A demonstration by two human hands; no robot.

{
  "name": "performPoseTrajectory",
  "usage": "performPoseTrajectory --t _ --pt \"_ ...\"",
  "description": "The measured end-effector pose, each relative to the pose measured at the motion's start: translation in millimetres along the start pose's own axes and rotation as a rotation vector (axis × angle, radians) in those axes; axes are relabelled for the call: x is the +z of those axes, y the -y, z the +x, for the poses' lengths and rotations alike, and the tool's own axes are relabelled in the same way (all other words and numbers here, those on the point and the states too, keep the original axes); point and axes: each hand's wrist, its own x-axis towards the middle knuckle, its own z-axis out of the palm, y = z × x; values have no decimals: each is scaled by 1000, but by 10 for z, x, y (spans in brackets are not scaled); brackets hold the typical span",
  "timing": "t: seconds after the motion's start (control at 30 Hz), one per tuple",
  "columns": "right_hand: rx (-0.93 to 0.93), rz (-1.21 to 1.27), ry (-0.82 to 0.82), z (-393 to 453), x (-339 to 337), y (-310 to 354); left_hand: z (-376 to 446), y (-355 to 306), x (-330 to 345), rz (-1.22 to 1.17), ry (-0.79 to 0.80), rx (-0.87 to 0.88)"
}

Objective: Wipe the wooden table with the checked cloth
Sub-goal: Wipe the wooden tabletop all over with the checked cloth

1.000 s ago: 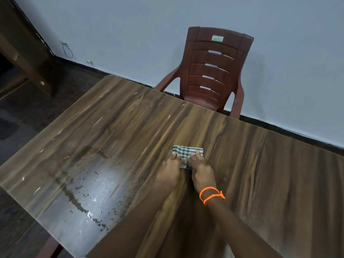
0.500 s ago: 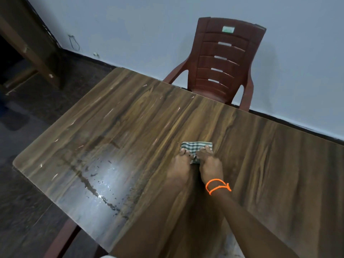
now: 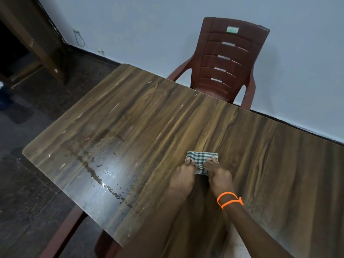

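Note:
A small folded green-and-white checked cloth (image 3: 202,158) lies flat on the wooden table (image 3: 145,112), right of its middle. My left hand (image 3: 183,175) and my right hand (image 3: 218,175) rest side by side on the cloth's near half, fingers pressing it down onto the wood. The far edge of the cloth shows beyond my fingertips; the near part is hidden under my hands. An orange thread bracelet (image 3: 229,200) circles my right wrist. A wet streak with dark droplets (image 3: 104,179) glistens on the table to the left of my hands.
A dark red plastic chair (image 3: 229,60) stands against the pale wall behind the table's far edge. A dark wooden piece of furniture (image 3: 31,34) stands at the upper left on the dark floor. Part of another red chair (image 3: 63,235) shows under the table's near-left corner.
Both hands stay pressed on the cloth at about the same spot on the table. The camera view has shifted, so the table and chair sit further right in the frame.

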Motion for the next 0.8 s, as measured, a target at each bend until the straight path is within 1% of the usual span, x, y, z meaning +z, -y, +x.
performPoseTrajectory --t 0.07,0.1,0.13,0.2,0.23,0.33,0.37,0.4,0.43,0.47,0.57,0.67,0.73,0.8 --pt "1 -4 11 90 137 133 2 141 -104 -26 -112 -26" --pt "-17 -7 23 106 225 217 -25 240 -165 -2 -149 -16" --pt "-39 -11 36 89 317 301 -56 358 -191 -16 -140 -10" --pt "-59 8 47 -21 486 461 -148 559 -256 -38 -21 23" --pt "-69 19 44 -112 554 524 -227 627 -285 -37 1 38" --pt "-126 47 26 -463 637 577 -574 739 -240 -23 -111 93" --pt "-146 56 23 -571 626 539 -702 743 -173 15 -114 137" --pt "-166 62 19 -662 596 482 -810 736 -69 52 -68 144" --pt "-178 64 11 -729 553 419 -884 697 7 59 0 94" --pt "-179 59 1 -770 499 355 -899 644 57 52 22 40" --pt "-130 38 -36 -741 343 213 -758 340 95 40 19 -2" --pt "-34 77 -62 -559 298 244 -591 199 20 57 -59 -19" --pt "5 93 -67 -452 353 370 -554 287 -33 67 -101 -93" --pt "4 94 -39 -411 445 524 -561 453 -78 104 -92 -67"
